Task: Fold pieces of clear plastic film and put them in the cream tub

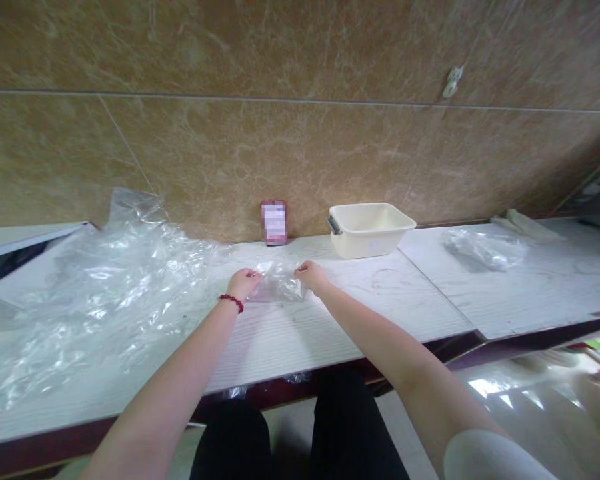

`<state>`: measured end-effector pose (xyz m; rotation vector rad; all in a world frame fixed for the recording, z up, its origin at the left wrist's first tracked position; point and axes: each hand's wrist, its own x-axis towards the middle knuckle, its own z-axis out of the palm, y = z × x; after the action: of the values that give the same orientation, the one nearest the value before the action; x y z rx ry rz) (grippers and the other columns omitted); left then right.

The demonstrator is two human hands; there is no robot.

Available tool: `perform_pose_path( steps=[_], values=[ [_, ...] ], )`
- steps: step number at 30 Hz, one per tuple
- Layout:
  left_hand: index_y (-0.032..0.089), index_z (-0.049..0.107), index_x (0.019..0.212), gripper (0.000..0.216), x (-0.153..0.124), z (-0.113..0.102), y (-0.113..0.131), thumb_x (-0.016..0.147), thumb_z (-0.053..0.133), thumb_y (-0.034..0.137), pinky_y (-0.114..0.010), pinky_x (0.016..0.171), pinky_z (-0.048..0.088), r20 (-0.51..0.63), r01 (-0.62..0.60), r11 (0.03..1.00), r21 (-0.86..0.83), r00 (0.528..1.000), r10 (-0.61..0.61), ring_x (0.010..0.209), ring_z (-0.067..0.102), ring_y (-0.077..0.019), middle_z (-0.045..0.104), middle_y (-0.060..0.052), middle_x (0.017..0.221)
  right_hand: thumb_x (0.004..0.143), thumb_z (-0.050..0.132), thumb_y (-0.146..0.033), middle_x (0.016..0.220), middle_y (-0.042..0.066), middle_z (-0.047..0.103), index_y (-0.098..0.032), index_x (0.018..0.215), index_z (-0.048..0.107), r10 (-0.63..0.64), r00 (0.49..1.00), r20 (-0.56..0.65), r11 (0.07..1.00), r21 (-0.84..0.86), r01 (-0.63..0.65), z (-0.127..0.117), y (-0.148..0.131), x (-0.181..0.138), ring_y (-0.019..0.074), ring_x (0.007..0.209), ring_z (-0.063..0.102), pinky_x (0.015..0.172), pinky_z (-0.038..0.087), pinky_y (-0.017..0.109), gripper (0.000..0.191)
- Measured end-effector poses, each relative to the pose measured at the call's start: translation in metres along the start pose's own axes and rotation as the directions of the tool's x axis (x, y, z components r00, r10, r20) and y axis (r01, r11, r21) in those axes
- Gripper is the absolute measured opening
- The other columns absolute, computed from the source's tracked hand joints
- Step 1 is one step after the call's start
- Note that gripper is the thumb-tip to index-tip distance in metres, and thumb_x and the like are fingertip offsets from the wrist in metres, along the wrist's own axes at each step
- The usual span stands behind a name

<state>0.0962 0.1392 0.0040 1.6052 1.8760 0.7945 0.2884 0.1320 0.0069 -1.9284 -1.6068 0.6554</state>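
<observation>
A clear plastic bag point(279, 283) lies low over the white wood-grain table point(300, 340), stretched between my two hands. My left hand point(244, 283), with a dark red bead bracelet at the wrist, pinches the bag's left side. At the right side of the same bag, my right hand point(311, 276) has its thumb and fingers closed on the plastic. Behind the bag, a small pixelated card or box point(275, 223) leans upright against the wall. A cream plastic bin point(367, 243) with a grey handle stands to the right of my right hand.
Many clear plastic bags point(130, 280) spread in a heap across the left of the table. More clear bags point(487, 248) lie on the right section. A brown marbled wall point(280, 153) closes off the back. The table's front edge runs just above my knees.
</observation>
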Motion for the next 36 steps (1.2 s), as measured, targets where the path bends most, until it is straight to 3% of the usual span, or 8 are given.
perform_pose_path(
  steps=[8, 16, 23, 30, 36],
  values=[
    [0.015, 0.059, 0.074, 0.024, 0.011, 0.000, -0.002, 0.061, 0.054, 0.035, -0.021, 0.054, 0.038, 0.005, -0.051, 0.996, 0.068, 0.999, 0.051, 0.063, 0.055, -0.0128, 0.062, -0.003, 0.073, 0.061, 0.053, -0.024, 0.063, 0.000, 0.059, -0.017, 0.069, 0.056, 0.005, 1.000, 0.010, 1.000, -0.007, -0.005, 0.003, 0.000, 0.012, 0.0103, 0.059, 0.052, 0.051, 0.035, 0.018, 0.011],
    [0.015, 0.058, 0.070, 0.019, 0.025, 0.002, -0.007, 0.063, 0.055, 0.032, -0.021, 0.056, 0.040, 0.034, -0.078, 0.992, 0.097, 0.997, 0.075, 0.063, 0.056, -0.0127, 0.063, -0.003, 0.070, 0.063, 0.050, -0.018, 0.071, 0.003, 0.061, -0.017, 0.068, 0.053, -0.051, 0.999, 0.010, 0.992, -0.116, 0.052, 0.007, -0.002, 0.015, 0.0117, 0.067, 0.054, 0.057, 0.036, 0.019, 0.006],
    [0.018, 0.046, 0.102, 0.039, 0.019, -0.001, -0.012, 0.065, 0.055, 0.027, -0.018, 0.057, 0.042, 0.049, -0.126, 0.989, 0.074, 0.991, 0.122, 0.065, 0.057, -0.0103, 0.062, -0.002, 0.078, 0.068, 0.050, -0.027, 0.083, 0.004, 0.059, -0.020, 0.091, 0.047, -0.100, 0.995, -0.019, 0.966, -0.241, 0.093, 0.011, 0.009, 0.014, 0.0146, 0.075, 0.054, 0.060, 0.037, 0.023, 0.025],
    [0.016, 0.058, 0.091, 0.025, 0.010, -0.006, -0.010, 0.068, 0.050, 0.022, -0.021, 0.068, 0.042, 0.164, -0.272, 0.922, 0.276, 0.959, 0.233, 0.076, 0.057, -0.0137, 0.063, -0.005, 0.084, 0.070, 0.051, -0.029, 0.087, 0.005, 0.058, -0.020, 0.100, 0.039, -0.126, 0.992, 0.021, 0.958, -0.259, 0.127, 0.009, 0.009, 0.009, 0.0147, 0.078, 0.054, 0.063, 0.037, 0.023, 0.033],
    [0.015, 0.061, 0.093, 0.028, 0.007, -0.004, -0.004, 0.069, 0.047, 0.021, -0.021, 0.071, 0.042, 0.174, -0.287, 0.892, 0.349, 0.955, 0.240, 0.079, 0.058, -0.0142, 0.065, -0.005, 0.088, 0.073, 0.048, -0.027, 0.090, 0.007, 0.057, -0.019, 0.099, 0.043, -0.158, 0.987, -0.027, 0.941, -0.307, 0.142, 0.003, 0.006, 0.005, 0.0167, 0.082, 0.053, 0.068, 0.037, 0.027, 0.028]
  ],
)
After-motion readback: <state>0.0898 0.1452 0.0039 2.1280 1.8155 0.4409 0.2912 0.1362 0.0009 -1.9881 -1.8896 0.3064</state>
